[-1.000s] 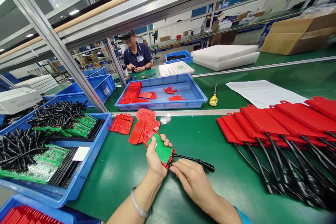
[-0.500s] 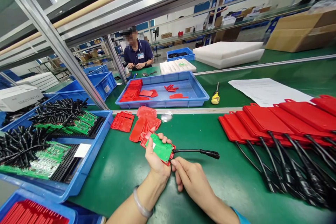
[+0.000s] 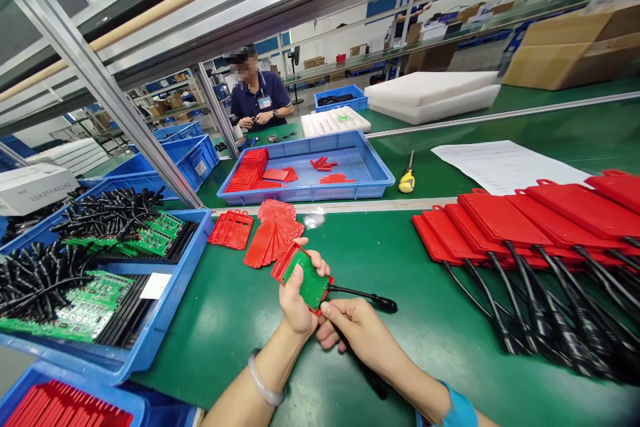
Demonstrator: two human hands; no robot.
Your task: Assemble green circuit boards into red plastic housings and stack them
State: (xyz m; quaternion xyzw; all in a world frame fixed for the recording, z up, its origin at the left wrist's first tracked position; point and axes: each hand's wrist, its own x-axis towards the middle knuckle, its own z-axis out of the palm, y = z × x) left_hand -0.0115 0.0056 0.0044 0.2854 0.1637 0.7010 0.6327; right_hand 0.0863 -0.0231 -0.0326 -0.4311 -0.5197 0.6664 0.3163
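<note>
My left hand (image 3: 299,303) is closed around a red plastic case (image 3: 281,268) with a green circuit board (image 3: 313,283) lying in it, thumb pressed on the board. A black cable (image 3: 355,292) with a thick connector end sticks out of the case toward the right. At the lower corner of the case, my right hand (image 3: 363,330) pinches a second black cable (image 3: 370,377), which runs down beneath the palm. The fingertips hide where this cable meets the case. Red plastic pieces (image 3: 273,233) lie fanned out just beyond my left hand.
On the left, a blue bin (image 3: 167,320) holds boards with black cables. Finished-looking red cases (image 3: 505,217) with cables are stacked at right. Behind stand a blue tray (image 3: 320,197) of red parts, a yellow screwdriver (image 3: 407,180) and paper (image 3: 500,160). A co-worker (image 3: 260,97) sits across.
The case has tilted a little in my left hand, and its cable's free end has shifted left and down. The second cable now shows below my right hand.
</note>
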